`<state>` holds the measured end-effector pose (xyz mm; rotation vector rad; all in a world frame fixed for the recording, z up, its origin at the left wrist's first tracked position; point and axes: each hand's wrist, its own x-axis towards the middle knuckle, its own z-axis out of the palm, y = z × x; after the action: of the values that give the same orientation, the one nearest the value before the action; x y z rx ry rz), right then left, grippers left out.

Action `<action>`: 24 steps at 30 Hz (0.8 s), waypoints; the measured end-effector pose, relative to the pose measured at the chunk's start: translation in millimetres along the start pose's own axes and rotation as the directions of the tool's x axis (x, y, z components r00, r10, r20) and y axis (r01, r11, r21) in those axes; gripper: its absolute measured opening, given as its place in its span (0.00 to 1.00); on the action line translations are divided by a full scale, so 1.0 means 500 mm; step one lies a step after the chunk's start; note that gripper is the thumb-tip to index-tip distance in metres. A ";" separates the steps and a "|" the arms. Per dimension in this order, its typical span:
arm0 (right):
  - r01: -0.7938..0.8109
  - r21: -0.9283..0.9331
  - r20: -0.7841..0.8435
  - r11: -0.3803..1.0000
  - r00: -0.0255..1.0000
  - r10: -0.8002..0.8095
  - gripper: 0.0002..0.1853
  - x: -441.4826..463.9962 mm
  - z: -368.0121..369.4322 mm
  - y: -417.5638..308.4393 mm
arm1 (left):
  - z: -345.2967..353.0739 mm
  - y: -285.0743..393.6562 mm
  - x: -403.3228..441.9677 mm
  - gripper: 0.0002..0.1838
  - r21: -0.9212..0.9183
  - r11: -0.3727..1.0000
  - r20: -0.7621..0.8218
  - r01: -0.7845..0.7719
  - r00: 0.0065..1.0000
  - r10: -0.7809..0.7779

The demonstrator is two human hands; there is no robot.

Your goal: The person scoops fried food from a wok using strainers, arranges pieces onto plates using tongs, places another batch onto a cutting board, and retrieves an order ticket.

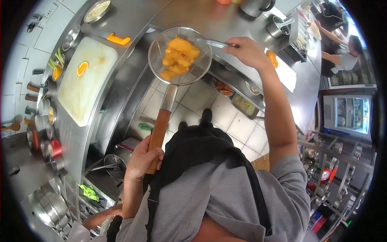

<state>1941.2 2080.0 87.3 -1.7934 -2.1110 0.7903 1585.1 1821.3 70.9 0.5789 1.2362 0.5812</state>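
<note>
My left hand (146,157) is wrapped round the wooden handle of a wire-mesh strainer (162,121). Golden fried pieces (180,56) lie in the round mesh. In my right hand (249,51) are metal tongs (215,42), pointing left over the strainer's right rim, their tips close to the fried food. Another golden piece (272,59) rests on a white board (285,74), to the right of my right hand.
At left, a cutting board (87,80) bears orange slices (82,68), with a yellow-handled tool (118,39) nearby. Bowls and cups line the far left. A pot (256,7) and a saucepan (278,27) stand top right. Another person (346,56) works at far right; someone's arm (100,216) shows lower left.
</note>
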 end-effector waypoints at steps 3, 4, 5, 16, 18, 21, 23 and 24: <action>-0.023 0.025 0.143 0.999 0.990 0.020 0.23 0.034 0.017 0.003 | -0.002 -0.004 -0.004 0.21 0.004 1.000 0.007 0.002 1.000 -0.002; -0.022 0.022 0.145 1.000 0.989 0.018 0.23 0.041 0.022 0.009 | -0.001 -0.005 -0.005 0.20 0.007 1.000 0.011 0.006 1.000 -0.006; -0.023 0.013 0.137 1.000 0.990 0.021 0.23 0.045 0.027 0.019 | -0.001 -0.006 -0.005 0.20 0.005 1.000 0.010 0.007 1.000 -0.007; 0.083 -0.389 -0.228 0.918 0.956 -0.183 0.15 -0.043 0.061 -0.048 | -0.015 -0.003 0.000 0.18 0.004 1.000 0.045 0.017 0.999 -0.017; 0.123 -0.494 -0.264 0.861 0.922 -0.284 0.14 -0.058 0.076 -0.061 | -0.016 -0.003 0.001 0.18 0.002 1.000 0.044 0.015 0.999 -0.015; 0.145 -0.523 -0.271 0.840 0.906 -0.325 0.12 -0.055 0.097 -0.066 | -0.015 0.003 0.002 0.18 0.005 1.000 0.052 0.011 0.999 -0.011; 0.130 -0.537 -0.263 0.834 0.913 -0.312 0.11 -0.047 0.103 -0.070 | -0.014 0.007 0.003 0.17 0.008 1.000 0.062 0.011 0.998 -0.011; 0.120 -0.550 -0.250 0.827 0.921 -0.300 0.11 -0.043 0.103 -0.068 | -0.013 0.008 0.003 0.17 0.027 1.000 0.056 0.015 0.998 -0.017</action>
<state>1890.2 2043.9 67.4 -1.7113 -2.3739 -0.1720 1578.9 1825.9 71.0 0.6032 1.1963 0.5328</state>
